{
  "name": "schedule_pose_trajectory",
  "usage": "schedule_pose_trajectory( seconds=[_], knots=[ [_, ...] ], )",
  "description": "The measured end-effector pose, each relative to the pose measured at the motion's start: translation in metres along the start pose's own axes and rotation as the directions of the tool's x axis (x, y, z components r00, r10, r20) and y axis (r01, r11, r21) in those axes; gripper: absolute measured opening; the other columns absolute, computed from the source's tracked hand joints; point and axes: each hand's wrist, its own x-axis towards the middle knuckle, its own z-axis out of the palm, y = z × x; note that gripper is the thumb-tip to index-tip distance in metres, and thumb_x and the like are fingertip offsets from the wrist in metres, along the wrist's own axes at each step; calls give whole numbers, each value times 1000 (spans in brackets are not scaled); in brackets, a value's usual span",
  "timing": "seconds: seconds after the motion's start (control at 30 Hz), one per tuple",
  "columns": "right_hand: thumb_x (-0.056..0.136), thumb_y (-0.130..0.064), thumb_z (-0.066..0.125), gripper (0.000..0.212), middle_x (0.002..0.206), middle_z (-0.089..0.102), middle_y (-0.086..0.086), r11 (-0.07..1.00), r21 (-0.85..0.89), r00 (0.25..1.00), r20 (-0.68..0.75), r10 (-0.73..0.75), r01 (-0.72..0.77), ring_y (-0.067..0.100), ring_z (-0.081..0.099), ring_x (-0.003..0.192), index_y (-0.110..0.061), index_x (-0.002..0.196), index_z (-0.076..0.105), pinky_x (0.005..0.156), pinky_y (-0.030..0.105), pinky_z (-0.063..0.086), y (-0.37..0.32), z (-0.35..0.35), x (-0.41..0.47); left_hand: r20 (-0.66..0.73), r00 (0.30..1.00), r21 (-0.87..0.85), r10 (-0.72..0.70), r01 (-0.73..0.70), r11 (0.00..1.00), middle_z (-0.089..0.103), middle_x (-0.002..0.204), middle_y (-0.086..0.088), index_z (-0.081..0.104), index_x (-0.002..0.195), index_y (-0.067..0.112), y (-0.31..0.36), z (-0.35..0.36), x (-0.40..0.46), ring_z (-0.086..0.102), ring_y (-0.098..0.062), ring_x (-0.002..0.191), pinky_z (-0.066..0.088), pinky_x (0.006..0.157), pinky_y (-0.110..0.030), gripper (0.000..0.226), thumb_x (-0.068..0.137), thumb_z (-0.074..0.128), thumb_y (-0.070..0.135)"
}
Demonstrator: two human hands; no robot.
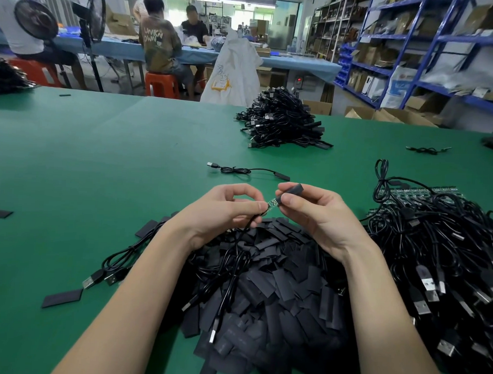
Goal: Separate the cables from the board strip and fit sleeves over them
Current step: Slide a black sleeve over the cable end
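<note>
Sliding sleeve (292, 190) onto small board (272, 202), frame centre, above loose-sleeve pile (267, 282). L hand (225, 211) pinches cable (237, 242) just behind board, thumb & forefinger closed on it. R hand (320, 214) pinches sleeve, mouth just over board tip. Risks, my read: flat sleeve mouth may snag board corner & buckle; hard push could bend solder joint; slack cable trailing into pile may drag. Board strip (424, 193) w/ uncut cables mid-right; finished heap (281, 123) upper centre.
</note>
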Motion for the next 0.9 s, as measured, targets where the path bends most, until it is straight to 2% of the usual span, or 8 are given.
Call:
schedule_pose_trajectory(
  seconds=[0.2, 0.43, 0.6, 0.67, 0.77, 0.9],
  knots=[
    [71, -5, 74, 20, 91, 78, 4, 995, 74, 997, 50, 65, -68, 9, 74, 83, -13, 87, 84, 74, 15, 57, -1, -1, -2, 54, 998, -30, 11, -9, 1000, 57, 80, -10, 65, 90, 10, 3, 0, -5, 58, -18, 70, 52, 71, -20, 12, 85, 75, 9],
    [65, -15, 82, 23, 91, 78, 4, 994, -98, 998, 48, -41, 46, 10, 73, 85, -18, 88, 83, 77, 19, 56, -1, 5, 0, 41, 999, -45, 8, -6, 999, 60, 77, -8, 63, 91, 9, 5, 1, -5, 56, -19, 70, 51, 70, -20, 17, 79, 74, 16],
    [67, -14, 80, 22, 91, 78, 5, 998, -62, 994, 105, 36, -29, 11, 73, 85, -16, 89, 83, 77, 19, 57, 3, 5, 0, 53, 998, -58, 17, -14, 998, 61, 80, -10, 63, 90, 9, 6, 3, -6, 58, -17, 70, 51, 71, -20, 13, 82, 73, 14],
    [65, -15, 82, 24, 91, 78, 5, 998, -51, 995, 90, 43, -39, 11, 73, 85, -16, 89, 83, 77, 19, 57, 4, 5, 1, 47, 999, -49, 23, -20, 999, 62, 81, -10, 63, 92, 9, 6, 4, -6, 58, -19, 74, 50, 75, -22, 13, 83, 71, 13],
    [59, -19, 86, 28, 91, 78, 6, 999, -31, 999, 28, 38, -37, 12, 74, 84, -15, 87, 83, 76, 18, 57, 5, 8, 4, 40, 998, 70, 44, -47, 996, 65, 86, -4, 61, 101, 11, 8, 1, -8, 59, -22, 82, 45, 83, -28, 18, 89, 74, 7],
    [60, -16, 85, 26, 92, 77, 7, 998, -13, 997, -59, 54, -55, 13, 74, 86, -11, 86, 83, 76, 18, 57, 9, 11, 7, -13, 999, 434, 51, -41, 900, 63, 87, -1, 58, 99, 11, 15, -7, -10, 56, -15, 72, 45, 74, -27, 24, 86, 77, 4]
  ],
)
